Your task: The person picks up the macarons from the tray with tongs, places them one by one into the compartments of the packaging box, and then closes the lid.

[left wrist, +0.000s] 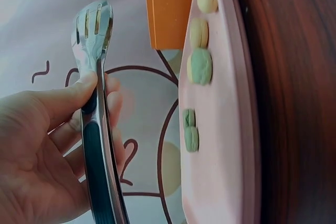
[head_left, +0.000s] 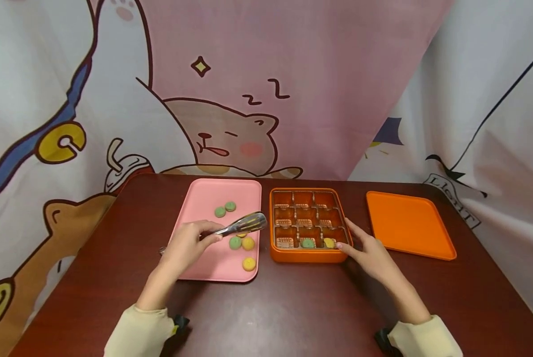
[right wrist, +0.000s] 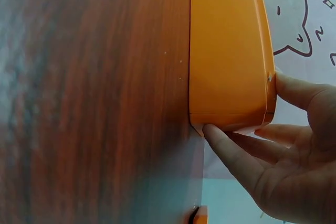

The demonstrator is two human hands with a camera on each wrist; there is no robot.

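Observation:
My left hand (head_left: 192, 243) grips metal tongs (left wrist: 94, 103) with dark handle grips, raised over the right side of a pink tray (head_left: 204, 267). Yellow shows through the slots of the tongs' head; whether a piece is between the arms I cannot tell. Green macarons (head_left: 230, 206) and yellow macarons (head_left: 249, 264) lie on the tray, one yellow partly hidden by the tongs. My right hand (head_left: 373, 255) holds the front right corner of an orange divided box (head_left: 308, 256), thumb at the rim, fingers on the side. Its front row contains a green macaron (head_left: 308, 243) in the middle and a yellow macaron (head_left: 329, 242) at right.
An orange lid (head_left: 411, 225) lies flat to the right of the box. All of this stands on a dark brown table (head_left: 293, 307). Behind it hangs a printed cloth (head_left: 337, 74) with cartoon animals.

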